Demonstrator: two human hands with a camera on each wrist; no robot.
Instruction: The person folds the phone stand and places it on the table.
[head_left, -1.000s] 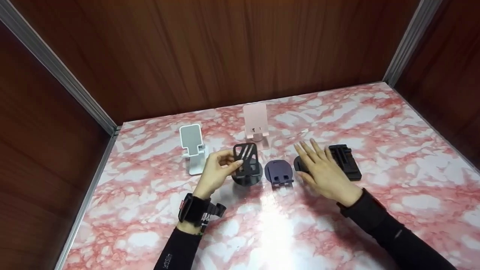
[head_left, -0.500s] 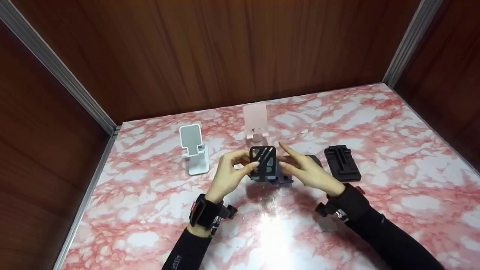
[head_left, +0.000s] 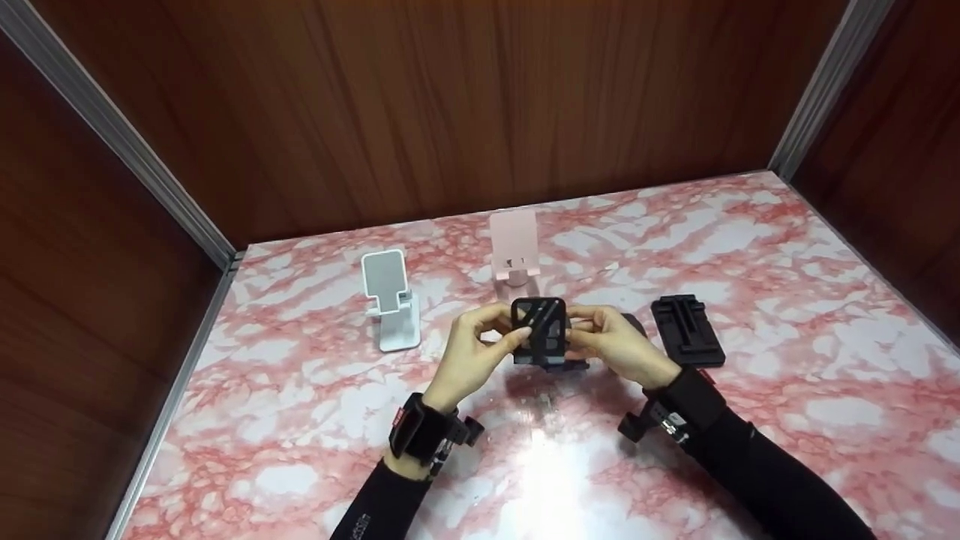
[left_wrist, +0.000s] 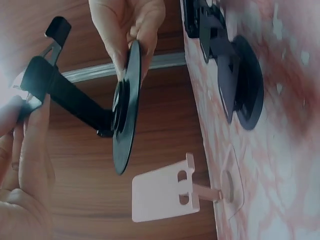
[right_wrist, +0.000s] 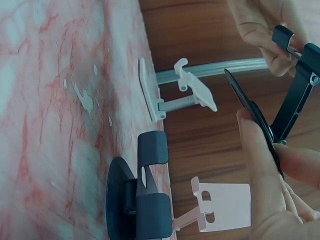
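A black phone stand [head_left: 541, 330] with slanted slots is raised off the table between both hands. My left hand [head_left: 471, 345] pinches its slotted holder, thumb in front. The right hand [head_left: 619, 341] grips the stand's thin round base [left_wrist: 131, 125], which stands on edge in the left wrist view. An arm [left_wrist: 80, 102] joins base and holder at an angle. Behind and below, a dark purple phone stand [left_wrist: 255, 85] rests on the table, mostly hidden in the head view. Beside the right hand shows part of another dark stand [head_left: 632, 324].
A white phone stand [head_left: 397, 326] stands at the left, and a pink one [head_left: 514, 236] at the back. To the right a black folded stand [head_left: 688, 330] lies flat. Wooden panels [head_left: 480, 105] border the marbled table [head_left: 300, 420].
My left hand has lifted the black phone stand and brought it to the right. The right hand has come off the dark stand on the right and now grips the lifted stand's base.
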